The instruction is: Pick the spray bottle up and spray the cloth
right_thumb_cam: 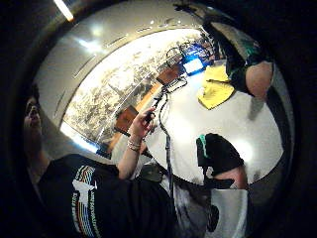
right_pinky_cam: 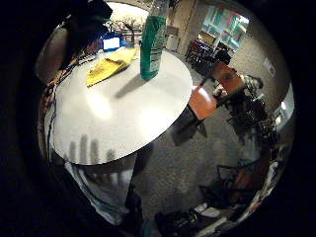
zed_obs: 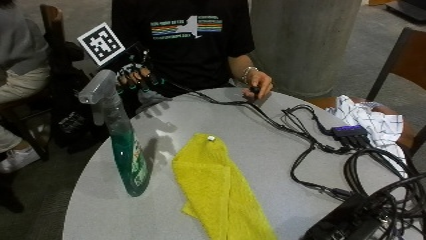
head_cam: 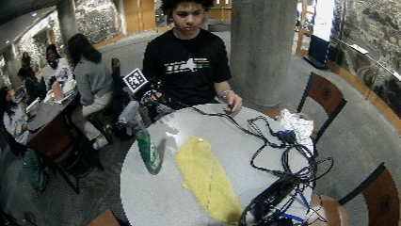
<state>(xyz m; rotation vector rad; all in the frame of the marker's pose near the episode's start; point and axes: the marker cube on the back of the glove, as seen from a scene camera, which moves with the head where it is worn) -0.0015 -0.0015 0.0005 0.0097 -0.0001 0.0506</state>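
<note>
A green spray bottle (zed_obs: 126, 150) with a grey trigger head stands upright near the round table's left edge; it also shows in the little finger side palm view (right_pinky_cam: 152, 42). Beside it lies a yellow cloth (zed_obs: 223, 187), spread lengthwise on the tabletop (zed_obs: 166, 120). My gloved right hand (zed_obs: 133, 72) hovers above the table's far left edge, behind the bottle and apart from it, fingers hanging loosely curled and holding nothing. The person's bare left hand (zed_obs: 258, 85) rests on the far edge, pinching a small black object on a cable.
Black cables (zed_obs: 299, 140) run across the table's right half to a hub (zed_obs: 349, 132) and a dark device at the near right. A white checked cloth (zed_obs: 366, 117) lies at the right edge. A wooden chair (zed_obs: 399, 55) stands at the right, a concrete pillar (zed_obs: 306, 40) behind.
</note>
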